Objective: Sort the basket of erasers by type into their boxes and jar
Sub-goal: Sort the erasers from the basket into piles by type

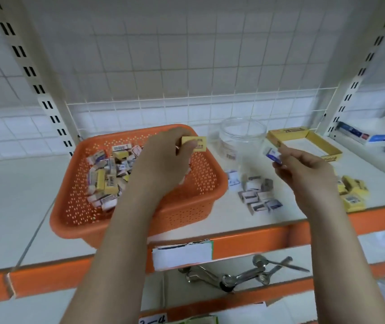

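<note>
An orange perforated basket (193, 183) stands on the shelf with several mixed erasers (108, 174) heaped in its left half. Over the basket's far right corner, my left hand (163, 160) pinches a yellow-sleeved eraser (197, 143). My right hand (303, 171) holds a blue-and-white eraser (272, 155) in its fingertips, in front of the clear plastic jar (242, 136). An open yellow box (315, 141) sits behind my right hand. A pile of blue-and-white erasers (256, 197) and a pile of yellow erasers (352, 192) lie loose on the shelf.
White wire grid panels back the shelf between slotted uprights (355, 85). Packaged goods (378, 136) lie at the far right. The shelf front edge (245, 242) is orange with a white label. Metal spoons and wrenches (245, 274) rest on the shelf below.
</note>
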`<control>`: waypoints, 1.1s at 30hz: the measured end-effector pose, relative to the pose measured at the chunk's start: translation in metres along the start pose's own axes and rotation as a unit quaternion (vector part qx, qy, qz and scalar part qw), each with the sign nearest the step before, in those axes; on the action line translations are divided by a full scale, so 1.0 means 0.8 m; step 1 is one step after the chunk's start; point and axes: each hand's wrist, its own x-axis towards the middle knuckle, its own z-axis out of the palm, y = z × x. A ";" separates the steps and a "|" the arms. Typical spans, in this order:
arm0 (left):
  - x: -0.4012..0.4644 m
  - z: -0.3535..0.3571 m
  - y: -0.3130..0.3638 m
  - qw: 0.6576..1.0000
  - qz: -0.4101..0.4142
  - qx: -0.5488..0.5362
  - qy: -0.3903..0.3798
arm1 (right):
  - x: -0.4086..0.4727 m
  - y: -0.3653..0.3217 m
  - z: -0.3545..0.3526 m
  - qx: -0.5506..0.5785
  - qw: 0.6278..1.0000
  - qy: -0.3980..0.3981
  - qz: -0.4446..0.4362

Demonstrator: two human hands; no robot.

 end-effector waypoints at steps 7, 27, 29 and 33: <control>0.009 0.066 0.050 0.991 0.110 -0.056 -0.053 | 0.011 0.024 -0.085 -0.095 0.994 0.054 -0.006; 0.026 0.368 0.266 0.988 -0.002 -0.063 -0.138 | 0.254 -0.015 -0.407 -0.378 0.905 0.143 -0.132; 0.028 0.376 0.277 0.991 -0.003 -0.041 -0.129 | 0.275 -0.012 -0.409 -0.409 0.895 0.103 -0.143; 0.021 0.376 0.275 0.996 -0.013 -0.028 -0.082 | 0.264 -0.007 -0.414 -0.377 0.905 0.101 -0.170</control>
